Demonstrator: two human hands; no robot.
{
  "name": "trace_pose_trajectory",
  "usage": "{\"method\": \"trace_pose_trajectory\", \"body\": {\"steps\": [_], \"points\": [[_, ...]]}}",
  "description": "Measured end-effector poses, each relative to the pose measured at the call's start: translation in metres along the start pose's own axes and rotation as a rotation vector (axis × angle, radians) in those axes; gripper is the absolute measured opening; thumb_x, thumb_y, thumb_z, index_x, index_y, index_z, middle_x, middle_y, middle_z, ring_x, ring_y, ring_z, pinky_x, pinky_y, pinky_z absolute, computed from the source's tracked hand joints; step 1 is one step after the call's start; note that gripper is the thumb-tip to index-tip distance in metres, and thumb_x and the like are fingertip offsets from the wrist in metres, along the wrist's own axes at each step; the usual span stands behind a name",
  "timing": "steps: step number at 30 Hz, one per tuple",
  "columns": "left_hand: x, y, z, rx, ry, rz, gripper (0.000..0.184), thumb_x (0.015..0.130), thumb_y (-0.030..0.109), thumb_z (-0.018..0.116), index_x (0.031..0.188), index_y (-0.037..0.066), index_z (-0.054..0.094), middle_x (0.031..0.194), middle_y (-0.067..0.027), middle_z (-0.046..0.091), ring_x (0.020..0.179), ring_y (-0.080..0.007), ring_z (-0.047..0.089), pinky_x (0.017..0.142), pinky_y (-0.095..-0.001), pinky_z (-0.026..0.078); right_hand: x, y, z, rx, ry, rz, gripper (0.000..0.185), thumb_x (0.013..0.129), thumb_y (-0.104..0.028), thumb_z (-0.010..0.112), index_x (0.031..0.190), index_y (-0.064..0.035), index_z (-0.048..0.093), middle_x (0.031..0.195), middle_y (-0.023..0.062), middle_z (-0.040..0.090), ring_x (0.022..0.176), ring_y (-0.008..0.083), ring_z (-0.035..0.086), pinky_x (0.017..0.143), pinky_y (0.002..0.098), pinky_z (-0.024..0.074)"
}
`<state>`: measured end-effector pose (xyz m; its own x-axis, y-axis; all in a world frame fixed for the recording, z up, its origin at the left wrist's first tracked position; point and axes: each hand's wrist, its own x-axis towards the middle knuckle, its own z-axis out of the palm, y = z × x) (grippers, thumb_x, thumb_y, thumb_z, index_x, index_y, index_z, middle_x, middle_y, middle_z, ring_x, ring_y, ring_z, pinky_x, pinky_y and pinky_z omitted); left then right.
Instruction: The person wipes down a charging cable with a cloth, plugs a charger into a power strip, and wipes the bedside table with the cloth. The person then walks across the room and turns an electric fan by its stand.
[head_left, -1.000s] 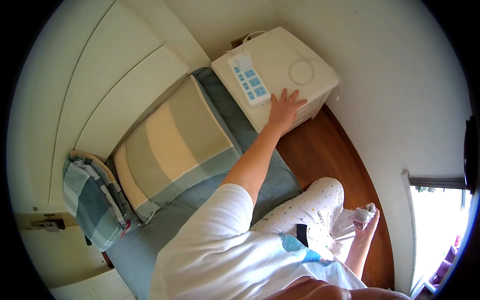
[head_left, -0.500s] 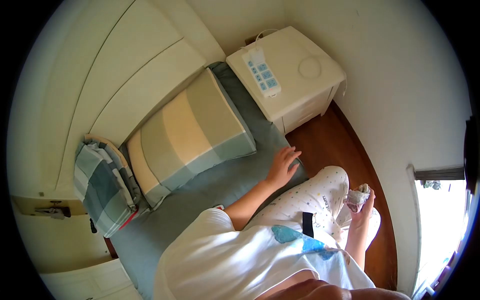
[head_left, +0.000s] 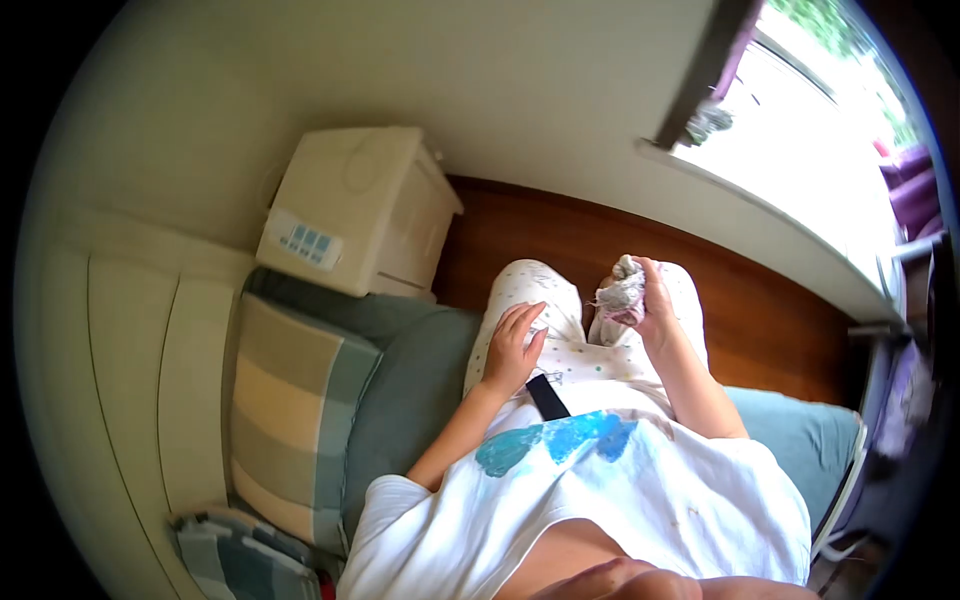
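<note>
My right hand (head_left: pixel 654 298) is closed around a bunched-up grey and pink cloth (head_left: pixel 624 292), held above the right knee. The fabric is crumpled and its exact kind cannot be made out. Over the left thigh of the white dotted trousers (head_left: pixel 525 283), my left hand (head_left: pixel 514 347) is open, fingers stretched out, with nothing in it. Whether it rests on the leg or hovers just above it is hard to tell. A black strip (head_left: pixel 548 397) lies at the lap, by the hem of the white shirt (head_left: pixel 640 490), below the left hand.
I sit on a bed with a grey-green sheet (head_left: pixel 410 365). A striped pillow (head_left: pixel 285 420) and folded bedding (head_left: pixel 245 560) lie to the left. A cream nightstand (head_left: pixel 345 200) bears a white power strip (head_left: pixel 308 243). Brown floor (head_left: pixel 500 225) runs along the wall beneath a bright window (head_left: pixel 790 150).
The view has swung right, bringing the window in and shifting the nightstand left. My left hand has come from over the bed's edge to the left thigh. My right hand still holds the cloth.
</note>
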<state>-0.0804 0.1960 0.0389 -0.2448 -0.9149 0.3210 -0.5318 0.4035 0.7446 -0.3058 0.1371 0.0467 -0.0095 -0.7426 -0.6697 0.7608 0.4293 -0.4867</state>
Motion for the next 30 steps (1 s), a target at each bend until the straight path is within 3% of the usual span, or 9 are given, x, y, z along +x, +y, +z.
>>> {"method": "trace_pose_trajectory", "body": {"steps": [2,3,7,16,18,20,22,27,30], "points": [[-0.003,-0.002,0.008,0.037,-0.041,0.061,0.037,0.072,0.006,0.060,0.108,0.004,0.052,0.103,-0.0142,0.054,0.100,-0.0318,0.049,0.087,-0.0375,0.039,0.001,-0.001,-0.014,0.033,0.008,-0.008,0.015,0.077,-0.022,0.054,0.079,-0.0071,0.055,0.070,0.0071,0.058,0.061,0.0203,0.057,0.055,0.0365,0.0497],[-0.004,-0.004,0.012,0.035,-0.056,0.088,0.037,0.072,0.006,0.060,0.108,0.004,0.052,0.103,-0.0142,0.054,0.100,-0.0318,0.049,0.087,-0.0375,0.039,0.003,-0.002,-0.019,0.052,0.010,0.013,0.016,0.078,-0.027,0.053,0.073,-0.0114,0.055,0.065,0.0042,0.056,0.057,0.0186,0.055,0.055,0.0367,0.0489],[-0.005,-0.001,0.011,0.092,-0.041,0.025,0.032,0.072,0.005,0.060,0.103,0.003,0.055,0.101,-0.0152,0.056,0.099,-0.0316,0.050,0.086,-0.0369,0.040,0.002,-0.003,-0.029,0.158,0.056,0.038,0.015,0.079,-0.025,0.052,0.073,-0.0111,0.054,0.065,0.0042,0.056,0.057,0.0181,0.055,0.056,0.0375,0.0495],[0.045,0.002,0.035,0.184,-0.165,-0.071,0.027,0.073,0.004,0.058,0.100,0.002,0.057,0.099,-0.0154,0.057,0.096,-0.0298,0.052,0.085,-0.0351,0.041,0.068,-0.014,-0.064,0.514,-0.238,0.093,0.015,0.079,-0.018,0.050,0.067,-0.0089,0.051,0.060,0.0053,0.052,0.050,0.0183,0.052,0.047,0.0336,0.0456],[0.080,0.010,0.050,0.187,-0.225,-0.030,0.026,0.073,0.004,0.058,0.100,0.002,0.057,0.100,-0.0148,0.057,0.096,-0.0290,0.053,0.085,-0.0344,0.041,0.070,-0.021,-0.063,0.518,-0.076,0.148,0.016,0.080,-0.018,0.049,0.067,-0.0099,0.049,0.058,0.0043,0.050,0.048,0.0175,0.051,0.045,0.0337,0.0452],[0.130,0.019,0.072,0.161,-0.312,0.026,0.025,0.075,0.001,0.056,0.100,0.001,0.056,0.100,-0.0144,0.056,0.095,-0.0284,0.053,0.085,-0.0334,0.042,0.073,-0.026,-0.066,0.501,-0.050,0.174,0.013,0.081,-0.018,0.050,0.069,-0.0106,0.050,0.059,0.0038,0.051,0.050,0.0173,0.052,0.046,0.0329,0.0459],[0.191,0.026,0.112,0.093,-0.341,0.223,0.025,0.077,-0.002,0.051,0.102,0.001,0.055,0.101,-0.0160,0.055,0.097,-0.0311,0.052,0.085,-0.0358,0.041,0.090,-0.014,-0.077,0.406,-0.001,0.162,0.011,0.077,-0.020,0.057,0.080,-0.0099,0.055,0.069,0.0041,0.057,0.059,0.0183,0.057,0.050,0.0347,0.0484],[0.352,0.057,0.236,-0.120,-0.342,0.550,0.032,0.076,-0.010,0.045,0.107,-0.001,0.050,0.110,-0.0190,0.049,0.101,-0.0343,0.048,0.087,-0.0363,0.039,0.093,-0.029,-0.070,0.301,0.119,0.237,0.016,0.075,-0.018,0.060,0.081,-0.0047,0.056,0.071,0.0057,0.058,0.060,0.0163,0.057,0.053,0.0302,0.0477],[0.410,0.060,0.297,0.116,-0.271,0.474,0.037,0.078,-0.003,0.046,0.115,0.003,0.046,0.120,-0.0211,0.042,0.110,-0.0352,0.042,0.092,-0.0391,0.034,0.091,-0.041,-0.066,0.293,0.228,0.250,0.022,0.074,-0.021,0.061,0.082,-0.0019,0.056,0.073,0.0068,0.058,0.062,0.0159,0.057,0.055,0.0295,0.0464]]}}
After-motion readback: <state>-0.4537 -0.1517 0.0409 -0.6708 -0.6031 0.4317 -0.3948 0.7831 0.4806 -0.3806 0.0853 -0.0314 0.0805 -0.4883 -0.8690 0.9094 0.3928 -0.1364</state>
